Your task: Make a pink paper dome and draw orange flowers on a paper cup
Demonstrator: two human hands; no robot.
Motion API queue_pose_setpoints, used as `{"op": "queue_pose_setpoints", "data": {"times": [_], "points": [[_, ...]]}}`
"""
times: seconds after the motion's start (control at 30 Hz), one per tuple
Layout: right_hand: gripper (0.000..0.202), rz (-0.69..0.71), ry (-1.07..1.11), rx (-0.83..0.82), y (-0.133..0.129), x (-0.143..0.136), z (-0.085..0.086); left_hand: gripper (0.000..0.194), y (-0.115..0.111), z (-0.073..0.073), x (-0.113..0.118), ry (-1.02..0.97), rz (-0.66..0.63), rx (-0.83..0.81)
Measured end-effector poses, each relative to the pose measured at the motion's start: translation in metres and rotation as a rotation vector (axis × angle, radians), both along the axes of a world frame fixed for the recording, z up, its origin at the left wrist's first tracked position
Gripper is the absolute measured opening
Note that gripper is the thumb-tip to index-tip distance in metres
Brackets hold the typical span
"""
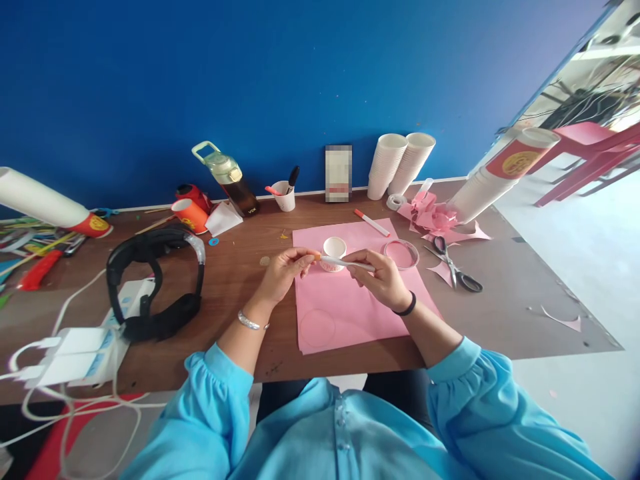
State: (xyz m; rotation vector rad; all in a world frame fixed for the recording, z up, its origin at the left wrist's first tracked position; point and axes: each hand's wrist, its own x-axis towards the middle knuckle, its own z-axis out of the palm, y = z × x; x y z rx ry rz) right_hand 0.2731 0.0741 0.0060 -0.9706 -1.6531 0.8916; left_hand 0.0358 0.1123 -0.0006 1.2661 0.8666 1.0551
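Observation:
Above a pink paper sheet [350,320], my left hand [287,270] pinches the orange end of a slim white marker [345,261]. The white barrel is gripped by my right hand [380,273], so the marker lies level between both hands. Just behind it, a white paper cup [335,247] stands upright on the sheet. A faint circle is drawn at the sheet's near left. To the right of the cup, a round ring-shaped piece [401,254] rests on the paper's edge. Another white marker [372,223] with red ends lies at the sheet's far edge.
Scissors [454,267] lie at right beside pink scraps [430,212] and a tape roll [397,202]. Stacked cups [387,167], a phone [339,173], a pen cup [285,195] and a bottle [227,180] line the wall. At left are a black headset [155,280] and a power strip [107,333].

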Motion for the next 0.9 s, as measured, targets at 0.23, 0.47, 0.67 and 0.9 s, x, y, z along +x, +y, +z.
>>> {"op": "queue_pose_setpoints", "data": {"times": [0.23,0.47,0.67,0.9], "points": [[0.011,-0.014,-0.150,0.293,0.001,0.003,0.000,0.026,-0.004,0.008,-0.007,0.221,-0.008,0.093],[0.017,0.059,-0.343,0.422,0.001,0.002,-0.008,0.030,-0.005,0.012,-0.008,0.292,-0.045,0.091],[0.015,0.025,-0.254,0.350,-0.005,-0.006,-0.012,0.026,-0.010,0.018,-0.003,0.226,0.004,0.166],[0.022,0.047,-0.143,0.183,-0.001,-0.013,-0.014,0.029,-0.010,0.013,0.002,0.229,0.101,0.343]]}}
